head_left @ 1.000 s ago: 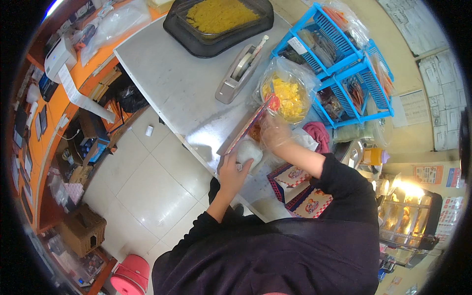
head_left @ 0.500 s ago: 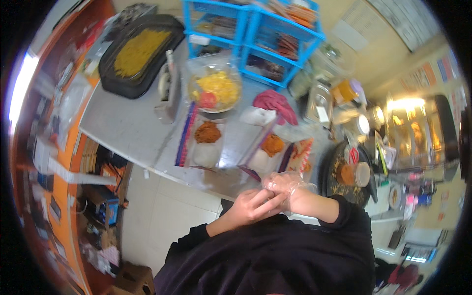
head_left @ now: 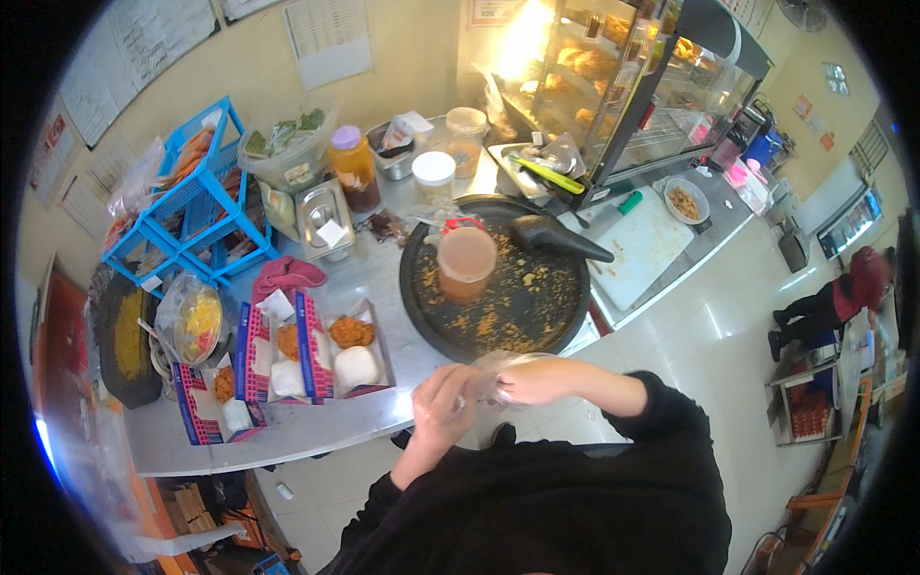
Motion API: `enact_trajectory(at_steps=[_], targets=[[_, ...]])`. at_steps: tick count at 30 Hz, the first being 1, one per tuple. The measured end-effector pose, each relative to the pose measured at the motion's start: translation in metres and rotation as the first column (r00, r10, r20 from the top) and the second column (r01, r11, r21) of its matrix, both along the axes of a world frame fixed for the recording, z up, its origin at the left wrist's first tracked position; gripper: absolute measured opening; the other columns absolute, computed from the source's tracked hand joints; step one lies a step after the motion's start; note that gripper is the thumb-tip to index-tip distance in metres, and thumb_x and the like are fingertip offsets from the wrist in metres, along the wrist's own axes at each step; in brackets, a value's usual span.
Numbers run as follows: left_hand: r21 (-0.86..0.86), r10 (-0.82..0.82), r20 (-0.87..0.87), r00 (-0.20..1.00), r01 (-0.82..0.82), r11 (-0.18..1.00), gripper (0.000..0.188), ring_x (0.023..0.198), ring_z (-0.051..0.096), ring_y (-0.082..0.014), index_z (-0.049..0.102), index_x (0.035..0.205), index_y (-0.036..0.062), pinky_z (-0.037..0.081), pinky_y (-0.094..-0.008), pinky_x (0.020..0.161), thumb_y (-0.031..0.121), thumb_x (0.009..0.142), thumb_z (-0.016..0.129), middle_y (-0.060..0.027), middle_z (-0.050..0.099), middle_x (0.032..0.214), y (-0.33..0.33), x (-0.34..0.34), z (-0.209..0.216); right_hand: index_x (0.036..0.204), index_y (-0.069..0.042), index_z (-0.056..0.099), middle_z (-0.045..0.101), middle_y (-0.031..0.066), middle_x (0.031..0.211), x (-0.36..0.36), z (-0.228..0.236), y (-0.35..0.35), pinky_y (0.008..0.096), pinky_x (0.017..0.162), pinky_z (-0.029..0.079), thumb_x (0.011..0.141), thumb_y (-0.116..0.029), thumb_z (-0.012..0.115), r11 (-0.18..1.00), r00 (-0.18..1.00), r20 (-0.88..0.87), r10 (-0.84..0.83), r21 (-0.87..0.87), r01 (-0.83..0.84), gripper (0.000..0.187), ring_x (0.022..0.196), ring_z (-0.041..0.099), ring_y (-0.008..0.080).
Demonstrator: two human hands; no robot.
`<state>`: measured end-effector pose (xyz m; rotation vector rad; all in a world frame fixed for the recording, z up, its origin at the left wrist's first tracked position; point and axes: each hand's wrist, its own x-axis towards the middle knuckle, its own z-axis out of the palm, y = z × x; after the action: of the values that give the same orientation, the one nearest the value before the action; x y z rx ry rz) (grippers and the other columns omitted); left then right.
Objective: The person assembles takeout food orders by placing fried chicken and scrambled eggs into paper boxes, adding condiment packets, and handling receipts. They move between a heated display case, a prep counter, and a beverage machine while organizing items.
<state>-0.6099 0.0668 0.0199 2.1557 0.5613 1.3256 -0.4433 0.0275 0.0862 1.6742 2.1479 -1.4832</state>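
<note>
Both my hands meet in front of my chest, just past the counter's near edge. Thin clear plastic (head_left: 491, 368), resembling a disposable glove, bunches around the fingers of my right hand (head_left: 533, 380). My left hand (head_left: 442, 404) is beside it with bent fingers, pinching at the plastic; its fingertips are partly hidden. Beyond them lies a wide black stone mortar (head_left: 422, 331) with crumbs inside. A tub of reddish-brown sauce (head_left: 466, 266) stands in it, and a black pestle (head_left: 561, 238) rests on its rim. To the left, three open boxes (head_left: 314, 345) hold fried chicken (head_left: 352, 332) and white rounded portions (head_left: 357, 366).
Blue stacked baskets (head_left: 192, 206) and a black tray of yellow food (head_left: 130, 335) stand at left. Jars and a metal container (head_left: 326, 218) line the back. A glass display case (head_left: 623, 86), white cutting board (head_left: 640, 244) and plate (head_left: 704, 206) are at right. Another person (head_left: 843, 297) is far right.
My view has swung right, bringing the mortar and display case toward the middle and the boxes leftward. My left hand has shifted from overlapping my right hand to beside it.
</note>
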Motion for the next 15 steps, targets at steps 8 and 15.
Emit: enact_trajectory(at_steps=[8,15], targets=[[-0.068,-0.198,-0.251,0.947,0.187,0.98,0.048,0.079,0.066,-0.0269,0.059,0.106,0.0041,0.054,-0.0344,0.063,0.019,0.066,0.079,-0.0119,0.065,0.095,-0.047,0.131,0.031,0.119,-0.004,0.055,0.058,0.0247,0.112,0.121,-0.081,-0.093,0.0444,0.091,0.044,0.093,-0.022,0.04,0.715,0.919,-0.05,-0.392,0.612,0.338,0.035,0.107,0.055,0.0378],[-0.277,-0.352,-0.189,0.917,0.294,0.915,0.023,0.075,0.067,-0.0211,0.064,0.092,0.0017,0.052,-0.0311,0.07,0.007,0.072,0.073,-0.0109,0.067,0.08,-0.061,0.203,0.012,0.098,-0.002,0.06,0.062,0.0212,0.09,0.171,-0.087,-0.104,0.0425,0.076,0.05,0.084,-0.014,0.052,0.549,0.846,0.004,-0.533,0.763,0.342,0.02,0.083,0.062,0.0371]])
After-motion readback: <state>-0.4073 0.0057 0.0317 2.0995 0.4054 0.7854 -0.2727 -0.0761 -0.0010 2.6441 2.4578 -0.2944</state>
